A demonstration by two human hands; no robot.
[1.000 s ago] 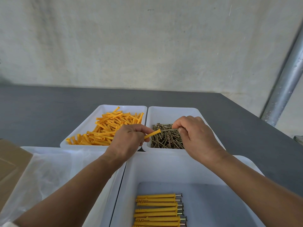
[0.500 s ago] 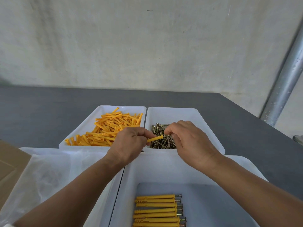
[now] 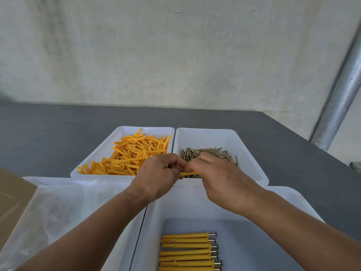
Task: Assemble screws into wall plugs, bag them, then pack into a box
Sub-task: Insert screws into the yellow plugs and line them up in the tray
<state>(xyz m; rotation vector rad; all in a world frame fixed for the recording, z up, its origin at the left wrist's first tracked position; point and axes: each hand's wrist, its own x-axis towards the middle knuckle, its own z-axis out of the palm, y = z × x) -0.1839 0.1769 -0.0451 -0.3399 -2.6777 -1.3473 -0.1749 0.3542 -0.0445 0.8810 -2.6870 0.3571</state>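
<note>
My left hand pinches one orange wall plug that lies level between both hands. My right hand is closed at the plug's right end; a screw in its fingers is hidden, so I cannot see it. Behind them a white tray holds several loose orange plugs, and a second white tray holds a pile of brass screws. Nearest me, a white bin holds a neat row of plugs with screws fitted.
A white bin with clear plastic bags is at the near left, a cardboard box beside it at the left edge. All stand on a dark grey table. A metal pole rises at the right.
My right hand has left the screw pile and come to the plug's end. Both hands have drawn together and a little nearer to me.
</note>
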